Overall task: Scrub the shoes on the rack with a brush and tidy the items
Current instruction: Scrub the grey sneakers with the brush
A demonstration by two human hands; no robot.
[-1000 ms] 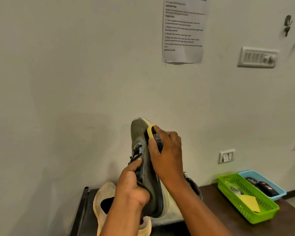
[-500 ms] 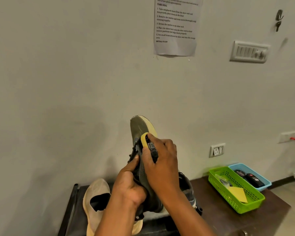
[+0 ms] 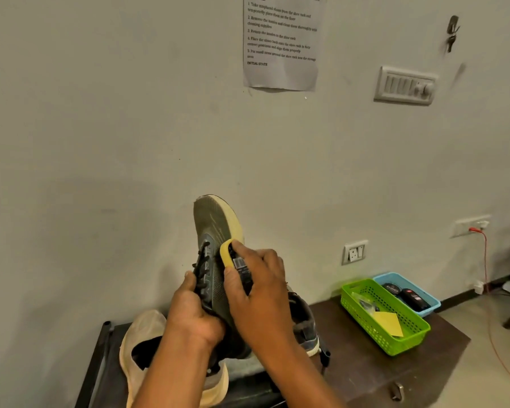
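Left hand (image 3: 193, 315) grips upright grey sneaker (image 3: 215, 260); right hand (image 3: 259, 293) grips yellow-backed brush (image 3: 233, 260) against its side.

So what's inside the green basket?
The green basket holds a yellow paper and some dark, tangled bits too blurry to name. Its near wall hides whatever lies low at the front.

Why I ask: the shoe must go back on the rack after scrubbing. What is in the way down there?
The raised grey shoe, gripped by the left hand and brushed by the right hand, hangs above the rack. A beige shoe and a dark shoe lie on the rack beneath it; free space there is hidden by the arms.
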